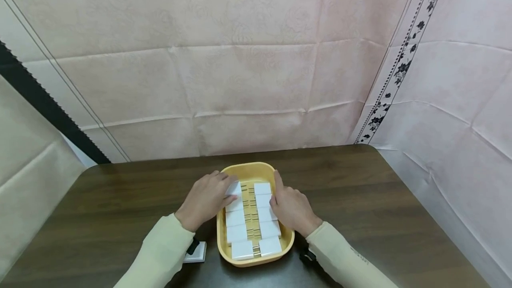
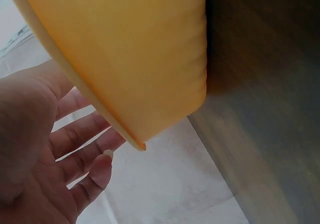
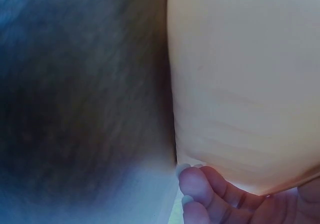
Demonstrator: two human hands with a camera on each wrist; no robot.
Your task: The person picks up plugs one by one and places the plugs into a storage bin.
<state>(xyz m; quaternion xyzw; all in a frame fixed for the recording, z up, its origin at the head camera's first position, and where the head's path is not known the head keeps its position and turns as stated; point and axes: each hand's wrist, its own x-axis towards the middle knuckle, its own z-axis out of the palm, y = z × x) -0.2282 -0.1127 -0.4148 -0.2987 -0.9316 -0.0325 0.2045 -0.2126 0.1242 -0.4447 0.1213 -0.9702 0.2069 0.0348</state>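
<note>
A yellow tray (image 1: 256,169) stands on the table with two columns of flat white pieces (image 1: 236,233) in it. Thin metallic strips (image 1: 252,221) show between the columns; what the pieces are, I cannot tell. My left hand (image 1: 207,199) reaches over the left rim, its thumb and fingers about the far-left white piece (image 1: 236,188). From the left wrist, the other fingers (image 2: 82,159) look loosely bent beyond the rim. My right hand (image 1: 294,208) holds the tray's right side, thumb inside, index finger along the rim. Its other fingers (image 3: 215,189) curl against the outer wall.
Under my left wrist lies another white piece (image 1: 196,253), partly hidden by the sleeve. The brown wooden table (image 1: 360,217) reaches back to a wall of pale creased cloth (image 1: 248,83), with similar cloth at both sides.
</note>
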